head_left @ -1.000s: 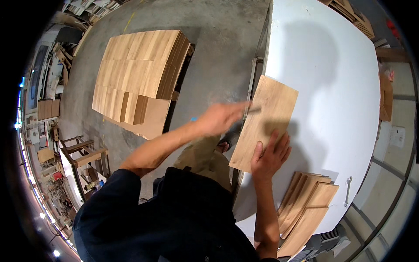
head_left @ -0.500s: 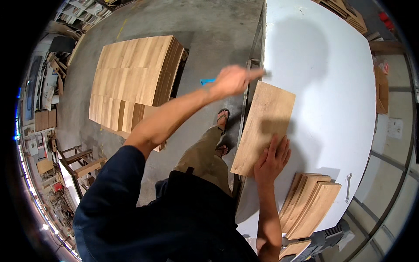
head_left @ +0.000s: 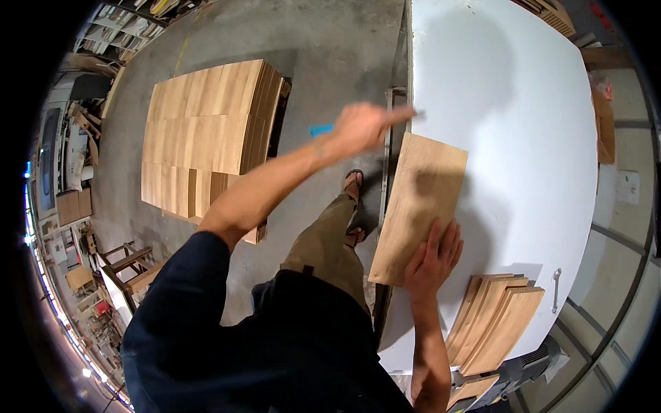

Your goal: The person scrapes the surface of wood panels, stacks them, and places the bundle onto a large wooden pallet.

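R hand (head_left: 432, 258) spread flat on wooden board (head_left: 420, 206) on white desk (head_left: 509, 138); L hand (head_left: 365, 126) pinching a thin tool at desk edge. Board stack (head_left: 497, 323) nearby.

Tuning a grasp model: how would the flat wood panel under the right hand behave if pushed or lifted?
The wood panel looks thin, flat and rigid, so it probably stays stiff rather than flopping. Lying flush on the smooth white table, it likely slides easily when pushed; the right hand presses flat on its near end. With no round edges, it should not roll.
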